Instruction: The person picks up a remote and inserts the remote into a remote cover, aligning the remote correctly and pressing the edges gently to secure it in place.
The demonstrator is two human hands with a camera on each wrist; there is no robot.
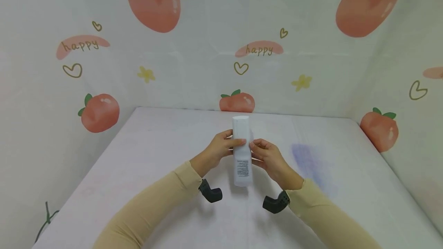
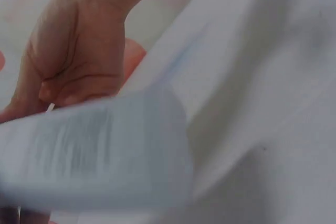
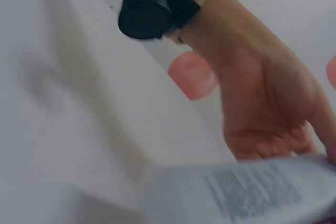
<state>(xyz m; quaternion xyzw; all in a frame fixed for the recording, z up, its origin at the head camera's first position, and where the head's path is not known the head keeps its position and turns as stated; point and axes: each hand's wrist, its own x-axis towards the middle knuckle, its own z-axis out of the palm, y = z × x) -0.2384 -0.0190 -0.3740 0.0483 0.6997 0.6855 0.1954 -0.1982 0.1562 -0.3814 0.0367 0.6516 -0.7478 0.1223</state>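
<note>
A white, flat-sided bottle (image 1: 242,153) stands roughly upright in the head view, with a block of small dark print on its lower front. My left hand (image 1: 218,148) grips it from the left, thumb laid across the front and fingers reaching behind. On the opposite side my right hand (image 1: 271,158) holds the bottle's right edge with bent thumb and fingers; part of those fingers is hidden. Close up, the bottle (image 2: 100,153) looks blurred in the left wrist view. The right wrist view shows its printed face (image 3: 252,192) at the bottom edge.
Both hands are over a white-covered table (image 1: 173,137) bearing a faint purple stain (image 1: 308,160) to the right. Behind it hangs a pale curtain (image 1: 204,68) printed with fruit and hearts. A dark wrist camera (image 1: 211,192) sits at the left cuff, another camera (image 1: 276,202) at the right.
</note>
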